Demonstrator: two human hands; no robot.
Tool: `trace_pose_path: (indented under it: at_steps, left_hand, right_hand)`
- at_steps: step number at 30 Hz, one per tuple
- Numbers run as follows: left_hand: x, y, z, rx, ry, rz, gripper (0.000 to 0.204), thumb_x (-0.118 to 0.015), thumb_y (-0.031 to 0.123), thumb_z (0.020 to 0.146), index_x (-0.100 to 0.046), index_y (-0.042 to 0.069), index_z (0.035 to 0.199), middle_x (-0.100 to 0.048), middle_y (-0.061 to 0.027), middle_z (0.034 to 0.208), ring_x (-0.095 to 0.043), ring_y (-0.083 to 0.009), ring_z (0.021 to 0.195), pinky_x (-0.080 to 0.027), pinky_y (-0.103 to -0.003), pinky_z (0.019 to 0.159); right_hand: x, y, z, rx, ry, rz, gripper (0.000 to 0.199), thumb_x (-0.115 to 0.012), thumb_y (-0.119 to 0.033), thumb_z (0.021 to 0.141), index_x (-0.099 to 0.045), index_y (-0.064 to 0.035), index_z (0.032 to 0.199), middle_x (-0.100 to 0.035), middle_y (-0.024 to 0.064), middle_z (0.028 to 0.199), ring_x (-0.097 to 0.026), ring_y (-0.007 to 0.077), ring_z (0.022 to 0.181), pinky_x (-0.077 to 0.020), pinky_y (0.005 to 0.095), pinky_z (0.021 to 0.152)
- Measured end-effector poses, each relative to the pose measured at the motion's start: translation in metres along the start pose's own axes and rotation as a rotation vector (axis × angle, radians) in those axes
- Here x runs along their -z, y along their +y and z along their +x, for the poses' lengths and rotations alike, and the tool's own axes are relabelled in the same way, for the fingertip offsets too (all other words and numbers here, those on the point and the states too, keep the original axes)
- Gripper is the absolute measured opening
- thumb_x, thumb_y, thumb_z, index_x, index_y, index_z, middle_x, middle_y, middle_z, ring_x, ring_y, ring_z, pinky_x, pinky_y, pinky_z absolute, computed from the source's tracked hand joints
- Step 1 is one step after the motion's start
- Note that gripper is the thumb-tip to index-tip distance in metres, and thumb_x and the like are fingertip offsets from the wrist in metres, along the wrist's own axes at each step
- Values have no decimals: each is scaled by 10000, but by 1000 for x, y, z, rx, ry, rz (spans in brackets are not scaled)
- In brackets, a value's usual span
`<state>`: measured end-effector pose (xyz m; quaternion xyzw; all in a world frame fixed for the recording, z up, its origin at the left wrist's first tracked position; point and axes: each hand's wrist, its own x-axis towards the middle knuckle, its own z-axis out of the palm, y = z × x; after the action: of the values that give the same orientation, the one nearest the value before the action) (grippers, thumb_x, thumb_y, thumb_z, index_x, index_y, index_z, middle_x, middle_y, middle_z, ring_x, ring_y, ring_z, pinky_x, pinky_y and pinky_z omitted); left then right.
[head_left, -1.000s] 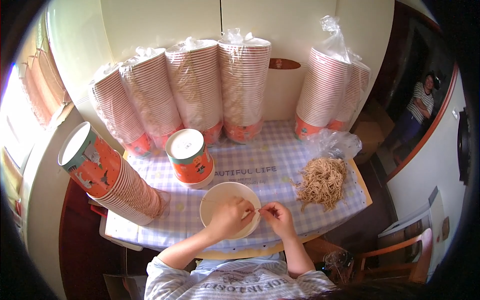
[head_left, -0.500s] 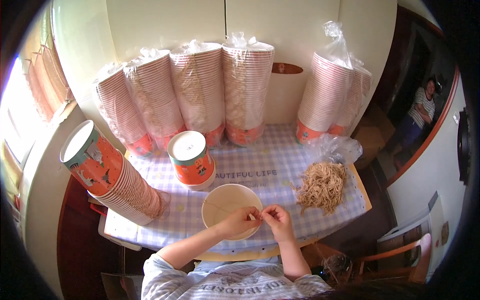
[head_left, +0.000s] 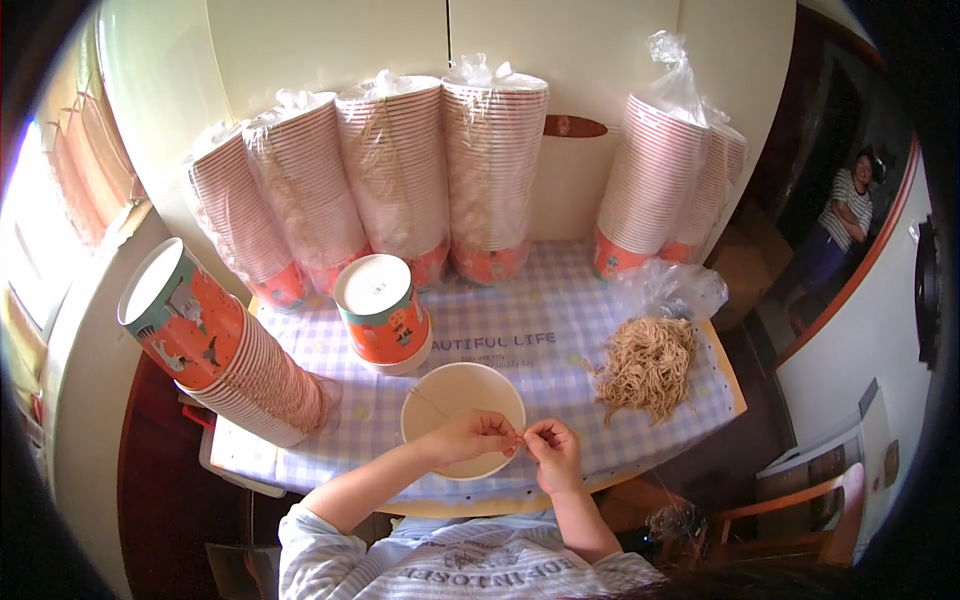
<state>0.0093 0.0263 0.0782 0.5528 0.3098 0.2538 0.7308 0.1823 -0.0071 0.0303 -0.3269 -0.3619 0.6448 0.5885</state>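
Observation:
A white paper bucket (head_left: 466, 385) stands mouth up at the table's front edge, right before me. My left hand (head_left: 474, 438) reaches over its mouth, thumb and fingers pinched on a thin tan string (head_left: 428, 402), which runs down inside the bucket. At the bucket's right rim my right hand (head_left: 556, 455) pinches the string too, its fingertips almost touching those of the left. The fingers hide most of the string's end. Behind the bucket, an orange and green printed bucket (head_left: 382, 325) rests upside down on another.
A heap of tan strings (head_left: 648, 372) lies on the right, beside a crumpled clear bag (head_left: 672, 293). Nested buckets (head_left: 245, 370) lean at the left. Tall bagged bucket stacks (head_left: 490, 170) line the back of the checked tablecloth (head_left: 560, 310). A person (head_left: 848, 212) stands in a doorway.
Both hands stay pinched at the bucket's right rim, with small finger movements. The left hand has shifted slightly left. The whole view has tilted a little.

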Motion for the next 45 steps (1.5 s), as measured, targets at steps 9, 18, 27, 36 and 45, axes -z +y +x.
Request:
trace_pose_path:
  at_steps: [9, 18, 27, 36, 45]
  left_hand:
    - [-2, -2, -2, -10, 56, 59, 125, -553, 109, 825, -575, -6, 872, -593, -26, 811, -534, -85, 758, -427, -221, 704]
    - [-5, 8, -4, -49, 121, 115, 138, -564, 120, 829, -600, -5, 872, -597, -22, 797, -525, -65, 731, -429, -208, 668]
    - [-16, 17, -3, -64, 220, 424, 167, -590, 155, 810, -633, -2, 850, -605, -27, 670, -529, -71, 584, -430, -232, 527]
    - [-19, 14, -5, -111, 272, 645, 154, -595, 114, 743, -655, 27, 855, -613, -78, 637, -561, -126, 543, -446, -263, 519]
    - [-24, 13, -4, -122, 319, 716, 159, -618, 163, 751, -661, 71, 873, -625, -88, 665, -585, -163, 551, -452, -282, 515]
  right_hand:
    - [-4, -6, 5, 32, -52, 29, 112, -631, -4, 755, -560, -40, 834, -596, 26, 808, -535, 60, 695, -437, 195, 653]
    - [-6, -19, 9, 23, -49, -26, 235, -637, 49, 707, -507, -59, 870, -574, 24, 791, -542, 77, 711, -432, 192, 658]
    - [7, -15, 4, -22, -108, -53, 232, -635, 14, 732, -498, -81, 893, -545, -13, 801, -511, 50, 715, -413, 174, 628]
    - [4, -13, 0, 3, -88, -16, 227, -601, 9, 769, -448, -82, 910, -532, 8, 855, -490, 50, 739, -401, 170, 625]
    - [6, -18, 3, 66, -139, -87, 302, -601, 15, 756, -404, -90, 959, -530, 22, 851, -489, 58, 748, -398, 178, 652]
